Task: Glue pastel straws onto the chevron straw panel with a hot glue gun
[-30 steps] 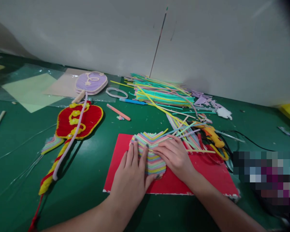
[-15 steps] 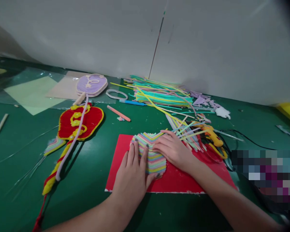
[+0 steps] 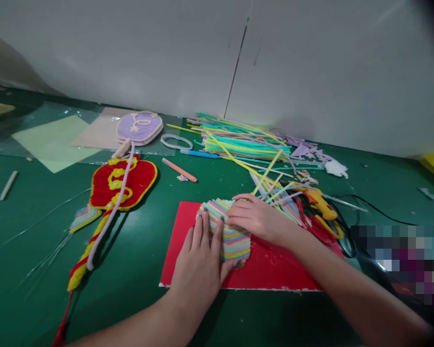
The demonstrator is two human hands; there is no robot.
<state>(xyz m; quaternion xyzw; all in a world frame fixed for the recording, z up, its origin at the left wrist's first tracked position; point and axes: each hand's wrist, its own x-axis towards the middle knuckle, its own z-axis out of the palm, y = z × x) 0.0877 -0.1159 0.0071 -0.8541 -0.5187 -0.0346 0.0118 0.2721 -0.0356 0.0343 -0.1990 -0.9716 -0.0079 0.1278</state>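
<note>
A piece of pastel striped pipe cleaners [image 3: 236, 246], laid in zigzag rows, lies on a red board [image 3: 275, 270]. My left hand [image 3: 199, 258] rests flat across its left side with fingers apart, the thumb along the lower edge. At the upper right edge, my right hand [image 3: 262, 219] has its fingers bent together over a yellow pipe cleaner [image 3: 269, 171]. That pipe cleaner's free end sticks up and to the right; its other end is hidden under the fingers. Loose cut pipe cleaners [image 3: 284, 205] fan out just beyond this hand.
Bundled pipe cleaners [image 3: 242, 147] lie by the wall. A yellow glue gun [image 3: 321, 205] with a black cord is at the right. Leftward are a red-and-yellow fan [image 3: 144, 180], a purple fan [image 3: 146, 127], an orange pen [image 3: 180, 170] and a blue pen [image 3: 198, 153].
My right hand has shifted slightly left along the piece's upper edge. The yellow pipe cleaner has swung from pointing right to standing up steeply. My left hand stays in place.
</note>
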